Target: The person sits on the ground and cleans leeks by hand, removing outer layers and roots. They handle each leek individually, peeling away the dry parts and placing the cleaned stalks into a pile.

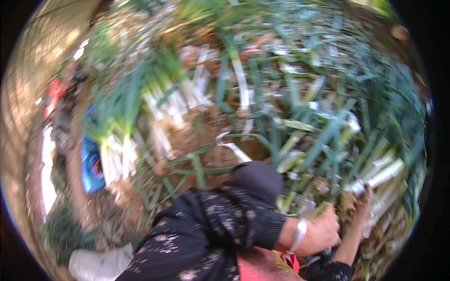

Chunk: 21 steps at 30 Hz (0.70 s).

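Observation:
My left hand [320, 228], with a silver bangle [300, 234] at the wrist, is curled in a fist at the lower right. A pale green leek stalk [319, 209] shows at its upper edge and seems to run into the grip. To its right, my right hand [364, 200] reaches up to a pile of leeks [385, 174]. Its fingertips are against the white root ends; blur hides whether they close on one. Cut leek pieces [291, 161] and leaves lie just above my left hand.
Trimmed leek bundles [117, 158] with white shanks lie on the soil at left, beside a blue object [92, 165]. A dark-clad knee [258, 179] juts into the middle. A pale shoe [100, 261] is at lower left. Leek leaves [372, 80] cover the ground at upper right.

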Motion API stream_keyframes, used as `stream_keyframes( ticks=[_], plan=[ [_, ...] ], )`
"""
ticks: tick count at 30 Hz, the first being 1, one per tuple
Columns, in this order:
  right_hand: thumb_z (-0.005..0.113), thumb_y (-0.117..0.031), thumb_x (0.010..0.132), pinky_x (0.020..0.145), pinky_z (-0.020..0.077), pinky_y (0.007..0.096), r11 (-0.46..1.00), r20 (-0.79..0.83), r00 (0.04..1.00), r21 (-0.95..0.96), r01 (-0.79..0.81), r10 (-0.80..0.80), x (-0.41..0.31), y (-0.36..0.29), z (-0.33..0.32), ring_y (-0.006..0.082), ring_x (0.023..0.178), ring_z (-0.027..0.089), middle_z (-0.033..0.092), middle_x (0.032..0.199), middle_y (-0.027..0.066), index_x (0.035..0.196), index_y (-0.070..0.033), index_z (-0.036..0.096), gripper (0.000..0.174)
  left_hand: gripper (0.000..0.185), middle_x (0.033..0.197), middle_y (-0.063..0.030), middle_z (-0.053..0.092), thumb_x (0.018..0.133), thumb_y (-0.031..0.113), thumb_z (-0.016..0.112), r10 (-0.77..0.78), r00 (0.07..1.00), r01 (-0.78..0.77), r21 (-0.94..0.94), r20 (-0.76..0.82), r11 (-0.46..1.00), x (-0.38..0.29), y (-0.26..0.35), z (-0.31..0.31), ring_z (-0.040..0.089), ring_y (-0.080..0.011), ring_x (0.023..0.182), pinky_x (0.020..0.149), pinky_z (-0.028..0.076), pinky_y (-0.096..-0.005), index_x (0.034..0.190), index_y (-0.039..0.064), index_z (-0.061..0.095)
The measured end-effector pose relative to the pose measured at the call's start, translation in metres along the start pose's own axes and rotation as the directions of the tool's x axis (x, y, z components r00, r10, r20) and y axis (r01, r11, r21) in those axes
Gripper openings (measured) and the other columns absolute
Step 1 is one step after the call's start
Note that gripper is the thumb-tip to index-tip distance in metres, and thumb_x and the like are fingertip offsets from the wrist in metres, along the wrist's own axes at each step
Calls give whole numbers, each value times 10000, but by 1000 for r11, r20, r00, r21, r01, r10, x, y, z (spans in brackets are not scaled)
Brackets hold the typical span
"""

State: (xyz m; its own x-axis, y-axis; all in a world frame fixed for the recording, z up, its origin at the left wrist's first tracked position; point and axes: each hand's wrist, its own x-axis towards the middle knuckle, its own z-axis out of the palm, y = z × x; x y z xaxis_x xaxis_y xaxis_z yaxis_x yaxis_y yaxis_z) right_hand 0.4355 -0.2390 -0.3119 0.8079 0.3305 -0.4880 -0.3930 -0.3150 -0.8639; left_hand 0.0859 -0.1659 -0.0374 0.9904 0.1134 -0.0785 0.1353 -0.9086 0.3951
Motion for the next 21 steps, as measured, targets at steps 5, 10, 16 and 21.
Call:
stream_keyframes(
  ticks=[5, 10, 16, 21],
  plan=[
    [675, -273, 795, 528, 521, 352, 989, 273, 958, 96, -114, 84, -83, -89, 44, 194, 595, 591, 581, 735, 64, 954, -44, 558, 302, 356, 810, -68, 571, 780, 197, 585, 85, 982, -89, 17, 170, 996, -2, -13, -25, 594, -238, 778, 694, 402, -432, 1116, 83, 549],
    [621, -164, 821, 527, 513, 311, 992, 398, 911, -104, -76, 112, -220, -162, 0, 182, 617, 623, 599, 732, 67, 932, -29, 558, 186, 497, 887, -67, 582, 744, 265, 662, 112, 992, -119, 132, 59, 984, -9, -11, -43, 592, -250, 847, 704, 405, -406, 1196, 113, 520],
    [736, -142, 713, 612, 479, 281, 993, 539, 835, -101, -60, 106, -371, -181, -54, 118, 718, 565, 556, 818, 38, 1047, -38, 509, 417, 368, 955, -157, 594, 834, 249, 608, -98, 982, 75, -146, -161, 987, 19, -20, -49, 614, -292, 905, 741, 487, -389, 1155, 85, 535],
    [756, -99, 685, 695, 447, 255, 967, 656, 711, -159, -200, 255, -447, -184, -83, 111, 764, 541, 553, 845, 26, 1087, -36, 520, 470, 405, 961, -128, 609, 931, 305, 528, -560, 826, 73, -997, 61, -1, 53, -37, -45, 625, -277, 876, 779, 506, -451, 1209, 14, 480]
  ],
)
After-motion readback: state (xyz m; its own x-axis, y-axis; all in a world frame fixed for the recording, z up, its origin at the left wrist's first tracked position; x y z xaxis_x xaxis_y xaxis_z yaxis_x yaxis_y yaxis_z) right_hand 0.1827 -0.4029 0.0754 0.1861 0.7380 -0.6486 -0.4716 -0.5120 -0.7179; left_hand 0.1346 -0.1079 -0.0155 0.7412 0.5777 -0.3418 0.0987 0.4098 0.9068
